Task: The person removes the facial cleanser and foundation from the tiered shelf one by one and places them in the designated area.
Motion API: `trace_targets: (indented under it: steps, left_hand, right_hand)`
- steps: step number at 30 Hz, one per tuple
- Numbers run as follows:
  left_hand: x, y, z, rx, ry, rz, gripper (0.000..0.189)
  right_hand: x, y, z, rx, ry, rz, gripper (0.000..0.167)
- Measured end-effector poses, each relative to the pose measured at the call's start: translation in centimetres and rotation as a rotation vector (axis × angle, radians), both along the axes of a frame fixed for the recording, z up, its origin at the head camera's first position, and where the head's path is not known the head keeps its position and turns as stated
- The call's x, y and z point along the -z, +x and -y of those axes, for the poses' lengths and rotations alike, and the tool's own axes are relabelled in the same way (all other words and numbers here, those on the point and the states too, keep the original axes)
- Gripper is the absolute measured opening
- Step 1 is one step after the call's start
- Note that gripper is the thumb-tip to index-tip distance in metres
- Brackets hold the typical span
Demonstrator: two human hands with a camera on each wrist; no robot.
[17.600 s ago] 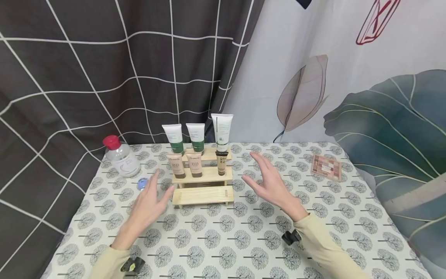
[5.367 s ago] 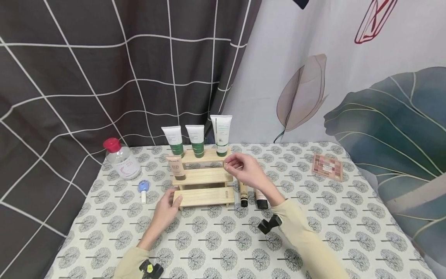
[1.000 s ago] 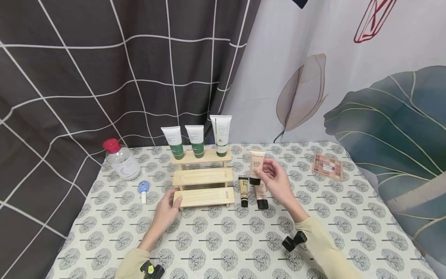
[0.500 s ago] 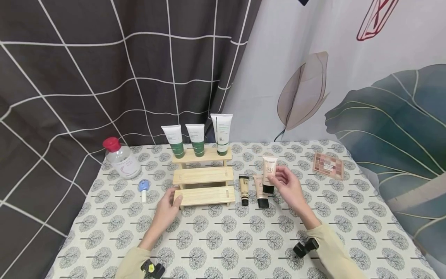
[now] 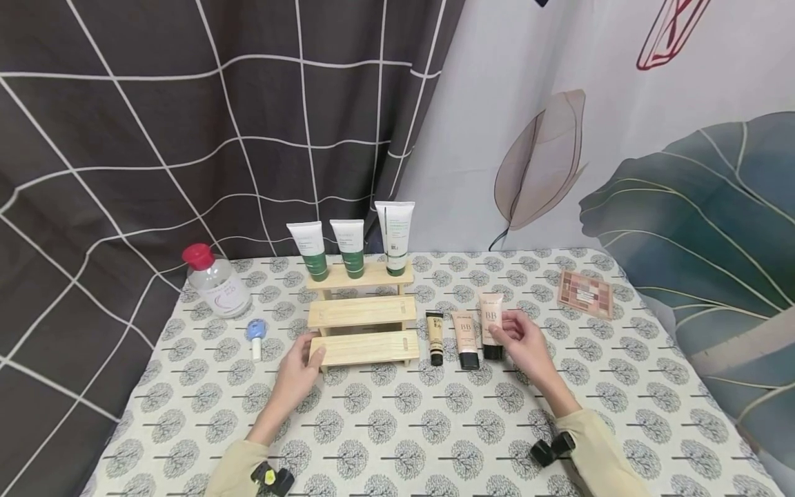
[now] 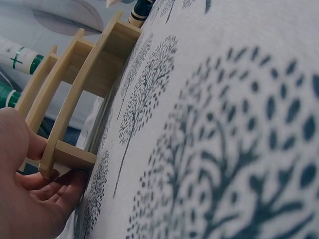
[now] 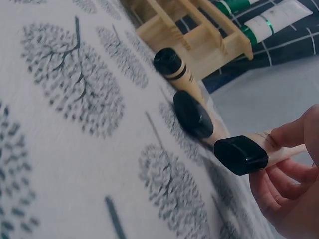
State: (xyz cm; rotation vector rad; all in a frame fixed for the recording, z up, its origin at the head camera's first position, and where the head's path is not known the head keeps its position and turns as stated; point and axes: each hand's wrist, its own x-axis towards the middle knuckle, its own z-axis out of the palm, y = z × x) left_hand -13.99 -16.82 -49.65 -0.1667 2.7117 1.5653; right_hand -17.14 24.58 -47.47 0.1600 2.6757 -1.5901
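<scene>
My right hand (image 5: 524,345) pinches a pinkish BB cream tube (image 5: 491,319), its black cap (image 7: 241,155) toward me, just above the tabletop in the right wrist view. To its left lie a second BB cream tube (image 5: 465,338) and a small gold tube (image 5: 435,338) with black ends. My left hand (image 5: 295,373) grips the left end of the lowest step of a three-tier wooden stand (image 5: 363,348), thumb on top and fingers beneath in the left wrist view. The stand's top tier carries two white-and-green tubes (image 5: 308,250) and a taller white tube (image 5: 395,238).
A clear bottle with a red cap (image 5: 217,281) stands at the back left, and a small blue-topped item with a white stem (image 5: 256,338) lies before it. An eyeshadow palette (image 5: 585,295) lies at the back right. Curtains hang behind the patterned tablecloth (image 5: 373,442).
Over the last second my right hand has carried the BB cream tube rightward and down, beside the other one. Earlier, this tube, its twin and the gold one stood on the middle tier.
</scene>
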Motion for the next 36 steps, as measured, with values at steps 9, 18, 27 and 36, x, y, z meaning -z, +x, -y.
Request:
trace_targets:
  steps: [9,18,27,36]
  left_hand:
    - [-0.1,0.1,0.0,-0.001,-0.007,-0.002,0.046]
    - [-0.3,0.1,-0.1,0.000,-0.010,0.005,0.046]
    - [-0.2,0.1,-0.1,-0.001,-0.007,0.014,0.046]
    - [-0.1,0.0,0.0,0.000,-0.013,0.006,0.047]
  right_hand:
    - [1.3,-0.1,-0.9,0.012,0.069,0.049,0.048]
    - [1.8,-0.1,-1.4,0.028,0.206,0.034,0.048]
    - [1.6,0.0,-1.4,0.065,0.297,-0.041,0.041]
    - [1.6,0.3,-1.3,0.068,0.326,-0.072,0.038]
